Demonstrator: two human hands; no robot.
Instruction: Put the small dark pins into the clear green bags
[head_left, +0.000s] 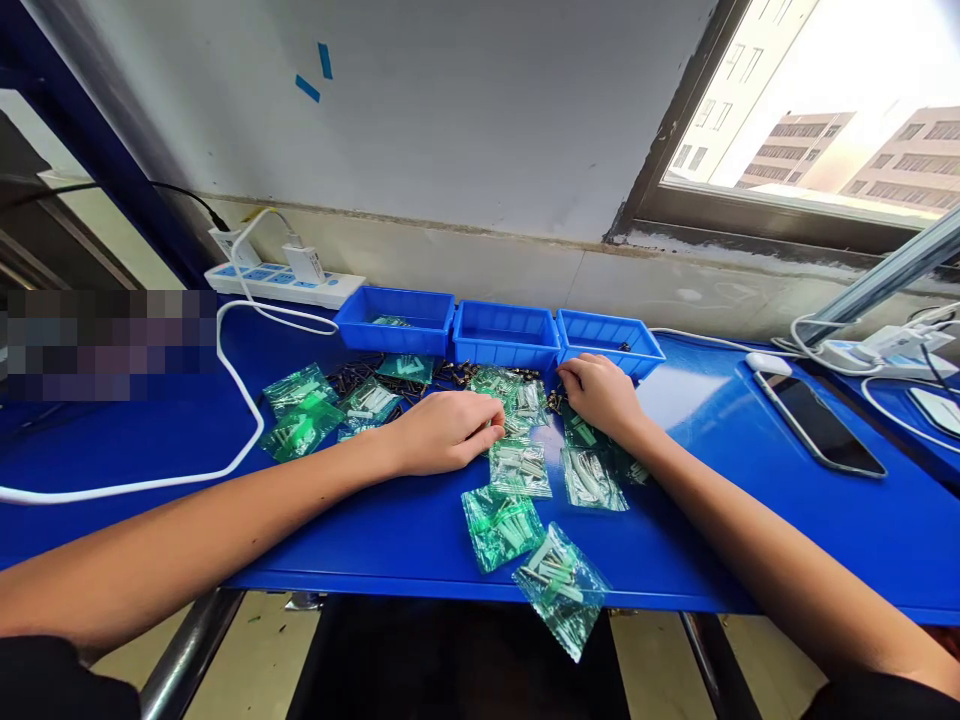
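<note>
Head view: clear green packets hold pale pieces.

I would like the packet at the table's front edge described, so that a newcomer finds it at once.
On the blue table, follow the front edge to about the middle. There lies a see-through greenish packet with pale pieces. Unlike other packets, it overhangs the edge.

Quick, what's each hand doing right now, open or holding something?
Left hand: fingers curled beside green packets; can't tell if holding anything.
Right hand: fingers curled just before the right blue bin; grip contents hidden.
</note>
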